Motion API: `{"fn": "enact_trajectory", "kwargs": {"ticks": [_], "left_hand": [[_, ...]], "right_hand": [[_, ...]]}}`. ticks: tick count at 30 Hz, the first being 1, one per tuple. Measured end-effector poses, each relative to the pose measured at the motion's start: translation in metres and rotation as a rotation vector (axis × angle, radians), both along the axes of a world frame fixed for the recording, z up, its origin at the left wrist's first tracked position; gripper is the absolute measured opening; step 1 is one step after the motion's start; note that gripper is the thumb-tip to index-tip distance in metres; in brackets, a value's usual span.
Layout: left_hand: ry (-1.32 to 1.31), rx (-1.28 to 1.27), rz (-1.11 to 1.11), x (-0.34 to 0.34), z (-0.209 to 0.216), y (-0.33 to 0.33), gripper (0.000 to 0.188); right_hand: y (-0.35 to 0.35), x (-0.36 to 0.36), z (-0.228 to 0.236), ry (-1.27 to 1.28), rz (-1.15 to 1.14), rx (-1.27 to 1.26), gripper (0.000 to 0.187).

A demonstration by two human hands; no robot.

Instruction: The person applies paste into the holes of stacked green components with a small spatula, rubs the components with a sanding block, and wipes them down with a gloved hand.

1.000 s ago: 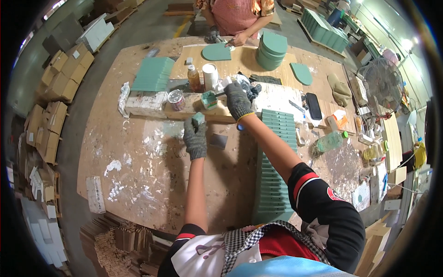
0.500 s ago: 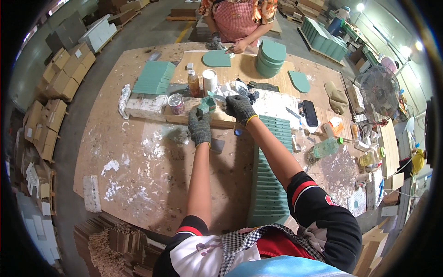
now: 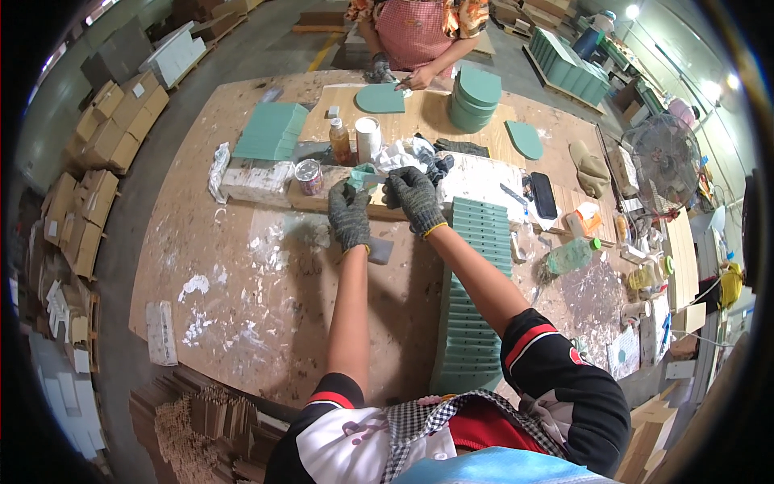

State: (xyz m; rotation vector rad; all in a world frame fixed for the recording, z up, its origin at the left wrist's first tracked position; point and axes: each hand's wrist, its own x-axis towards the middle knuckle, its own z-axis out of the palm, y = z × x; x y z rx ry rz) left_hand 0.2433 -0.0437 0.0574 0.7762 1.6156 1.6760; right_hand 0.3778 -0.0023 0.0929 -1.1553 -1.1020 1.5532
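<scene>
Both my hands wear dark grey knit gloves and are held close together over the middle of the table. My right hand (image 3: pixel 415 200) is closed on a thin, flat, light scraper blade (image 3: pixel 374 180) that points left toward my other hand. My left hand (image 3: pixel 349 218) has its fingers curled and pinched; what they hold is hidden. Just beyond the fingertips is a small green putty-like mass or container (image 3: pixel 360 173), partly covered. A wooden block (image 3: pixel 310 202) lies under and behind the hands. Right of them runs a long row of stacked green boards (image 3: pixel 476 298).
A tin can (image 3: pixel 308 177), an amber bottle (image 3: pixel 339 143) and a white canister (image 3: pixel 368 139) stand beyond my hands. Green panels (image 3: pixel 270 131) are stacked far left, rounded ones (image 3: pixel 476 101) far right. A phone (image 3: pixel 543 196) lies right. Across the table, a co-worker (image 3: pixel 415 36) handles a green panel.
My hands have drawn closer together, and the blade has dropped lower between them. My left hand has tilted and now covers more of the green mass.
</scene>
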Motion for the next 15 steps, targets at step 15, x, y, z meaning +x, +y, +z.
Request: {"fn": "enact_trajectory", "kwargs": {"ticks": [15], "left_hand": [[-0.009, 0.048, 0.008, -0.005, -0.004, -0.030, 0.037]], "right_hand": [[0.026, 0.001, -0.008, -0.643, -0.059, 0.245, 0.025]]}}
